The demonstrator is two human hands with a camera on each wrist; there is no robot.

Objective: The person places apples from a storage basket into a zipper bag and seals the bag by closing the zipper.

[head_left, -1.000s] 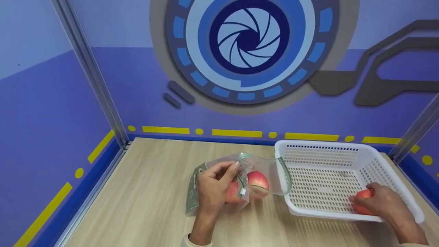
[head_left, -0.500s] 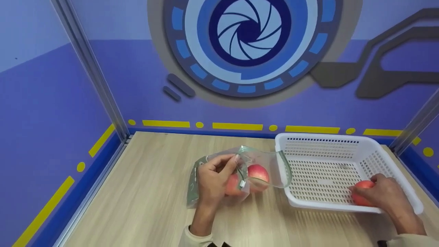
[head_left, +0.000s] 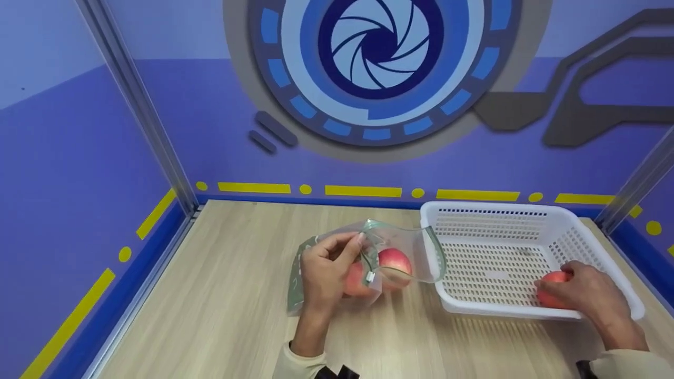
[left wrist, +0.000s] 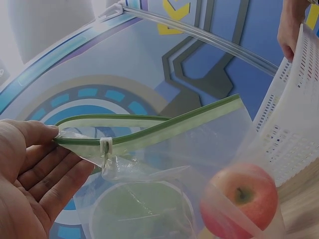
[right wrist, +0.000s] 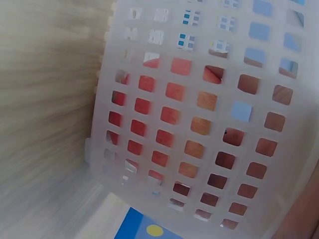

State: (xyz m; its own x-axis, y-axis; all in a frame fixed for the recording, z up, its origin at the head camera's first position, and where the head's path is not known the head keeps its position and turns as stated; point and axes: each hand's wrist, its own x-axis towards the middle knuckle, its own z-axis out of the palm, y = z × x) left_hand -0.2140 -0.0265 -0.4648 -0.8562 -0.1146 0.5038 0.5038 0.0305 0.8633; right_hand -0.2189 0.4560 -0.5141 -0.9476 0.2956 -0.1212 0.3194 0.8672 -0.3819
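Note:
My left hand (head_left: pixel 324 273) pinches the top edge of a clear zip bag (head_left: pixel 296 281) with green trim between thumb and fingers. The bag lies on its side, its mouth gaping toward the basket, and a white slider (left wrist: pixel 105 146) sits on the zip. Two apples show there, one red apple (head_left: pixel 395 261) near the mouth and another apple (head_left: pixel 354 280) partly behind the hand. At the right, my right hand (head_left: pixel 597 292) grips a red apple (head_left: pixel 550 290) inside the white plastic basket (head_left: pixel 511 310). Through the basket's holes the right wrist view shows this apple (right wrist: pixel 169 115).
A wooden tabletop (head_left: pixel 221 295) carries everything. The basket stands at the right, close to the bag's mouth. Blue printed panels (head_left: pixel 295 173) close off the back and sides, with a metal post (head_left: pixel 142 105) at the left corner.
The whole head view has shifted upward slightly, showing more of both sleeves. Both hands keep their holds, with little movement against the bag and basket.

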